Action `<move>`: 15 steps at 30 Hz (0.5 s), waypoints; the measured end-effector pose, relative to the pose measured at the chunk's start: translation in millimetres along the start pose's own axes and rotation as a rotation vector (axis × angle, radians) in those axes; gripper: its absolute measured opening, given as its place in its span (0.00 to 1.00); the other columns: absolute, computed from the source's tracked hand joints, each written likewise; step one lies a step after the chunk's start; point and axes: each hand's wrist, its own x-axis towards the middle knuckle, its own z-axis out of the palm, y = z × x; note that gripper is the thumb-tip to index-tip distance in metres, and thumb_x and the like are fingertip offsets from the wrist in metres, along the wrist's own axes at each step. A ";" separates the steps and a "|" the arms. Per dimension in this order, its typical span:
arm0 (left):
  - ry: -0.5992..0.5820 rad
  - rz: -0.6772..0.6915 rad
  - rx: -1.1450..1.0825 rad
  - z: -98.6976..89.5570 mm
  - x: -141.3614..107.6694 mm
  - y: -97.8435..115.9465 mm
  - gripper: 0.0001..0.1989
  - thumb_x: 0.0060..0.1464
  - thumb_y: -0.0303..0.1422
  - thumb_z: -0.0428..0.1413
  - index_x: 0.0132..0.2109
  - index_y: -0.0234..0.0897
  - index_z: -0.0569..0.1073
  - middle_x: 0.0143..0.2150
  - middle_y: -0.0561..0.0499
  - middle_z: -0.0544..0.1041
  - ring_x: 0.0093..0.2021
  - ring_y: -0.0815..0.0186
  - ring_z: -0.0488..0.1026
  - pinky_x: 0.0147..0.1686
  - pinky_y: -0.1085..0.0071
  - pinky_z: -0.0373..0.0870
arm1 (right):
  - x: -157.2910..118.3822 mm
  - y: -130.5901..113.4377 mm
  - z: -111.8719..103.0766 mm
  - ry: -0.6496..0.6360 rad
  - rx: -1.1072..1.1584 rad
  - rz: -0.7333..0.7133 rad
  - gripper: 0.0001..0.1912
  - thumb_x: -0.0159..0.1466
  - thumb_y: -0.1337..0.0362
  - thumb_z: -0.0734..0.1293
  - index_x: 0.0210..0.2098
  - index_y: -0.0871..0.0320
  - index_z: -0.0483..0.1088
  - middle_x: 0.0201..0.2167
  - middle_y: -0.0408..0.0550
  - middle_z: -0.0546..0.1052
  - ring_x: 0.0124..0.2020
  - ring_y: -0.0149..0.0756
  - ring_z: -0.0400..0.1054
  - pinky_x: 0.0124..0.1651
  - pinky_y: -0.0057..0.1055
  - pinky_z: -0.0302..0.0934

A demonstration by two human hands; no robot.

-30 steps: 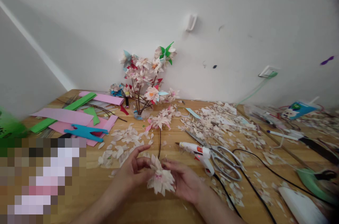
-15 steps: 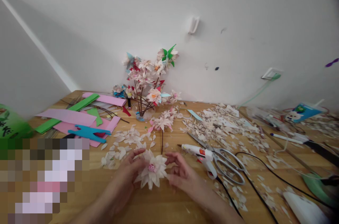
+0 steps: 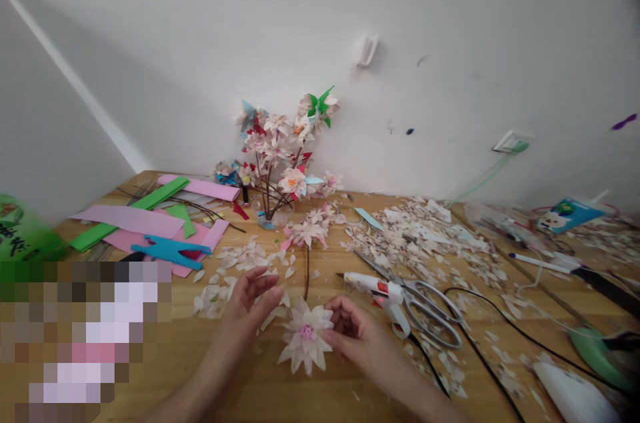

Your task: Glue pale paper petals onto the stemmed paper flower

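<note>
A white flower with pointed petals and a pink centre (image 3: 306, 336) faces up in front of me. At its right edge, my right hand (image 3: 355, 336) pinches the petals between thumb and curled fingers. My left hand (image 3: 253, 306) is apart from the flower on its left side, fingers loosely curved and spread from the thumb, holding nothing. Just behind the flower lies another pinkish-white flower cluster (image 3: 311, 228) on a thin brown stem (image 3: 307, 273). Loose white petals (image 3: 213, 296) lie beyond my left hand. What lies under the held flower is hidden.
A white glue gun (image 3: 375, 286) and grey scissors (image 3: 435, 316) lie to the right, with black cords. Behind stands a flower arrangement (image 3: 275, 149) in a clear holder. Petal scraps (image 3: 410, 229) cover the right; coloured paper strips (image 3: 145, 219) lie left.
My right hand has shifted slightly right with the flower, which moved right and toward me. My left hand has come away from the flower's petals.
</note>
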 end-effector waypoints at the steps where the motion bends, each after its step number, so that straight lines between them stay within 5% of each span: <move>1: 0.002 0.112 0.083 -1.7 0.1 -0.9 0.24 0.41 0.40 0.60 0.45 0.38 0.62 0.43 0.46 0.72 0.46 0.61 0.70 0.44 0.63 0.68 | -0.9 0.4 -1.1 0.004 -0.021 0.001 0.16 0.51 0.53 0.70 0.30 0.56 0.63 0.23 0.38 0.62 0.24 0.30 0.56 0.24 0.25 0.51; 5: -0.037 0.662 0.570 -2.6 -8.5 -8.7 0.18 0.48 0.31 0.56 0.46 0.44 0.62 0.36 0.52 0.73 0.41 0.63 0.72 0.45 0.59 0.67 | -2.6 2.5 1.5 0.033 -0.057 -0.025 0.12 0.52 0.57 0.68 0.30 0.56 0.63 0.23 0.39 0.64 0.26 0.31 0.58 0.29 0.27 0.54; 7: -0.104 0.810 0.786 0.1 -15.0 -12.3 0.19 0.48 0.27 0.56 0.47 0.45 0.61 0.35 0.53 0.73 0.39 0.63 0.72 0.42 0.60 0.69 | -3.9 1.9 5.6 0.056 -0.091 -0.049 0.09 0.53 0.59 0.66 0.30 0.57 0.63 0.24 0.40 0.65 0.26 0.32 0.60 0.30 0.27 0.54; 15: -0.111 0.846 0.918 3.6 -17.1 -21.4 0.21 0.46 0.23 0.55 0.46 0.45 0.61 0.34 0.53 0.75 0.39 0.61 0.73 0.39 0.61 0.70 | -9.9 -7.0 18.4 0.112 -0.268 -0.125 0.04 0.54 0.66 0.62 0.30 0.57 0.64 0.23 0.41 0.67 0.25 0.32 0.61 0.28 0.27 0.56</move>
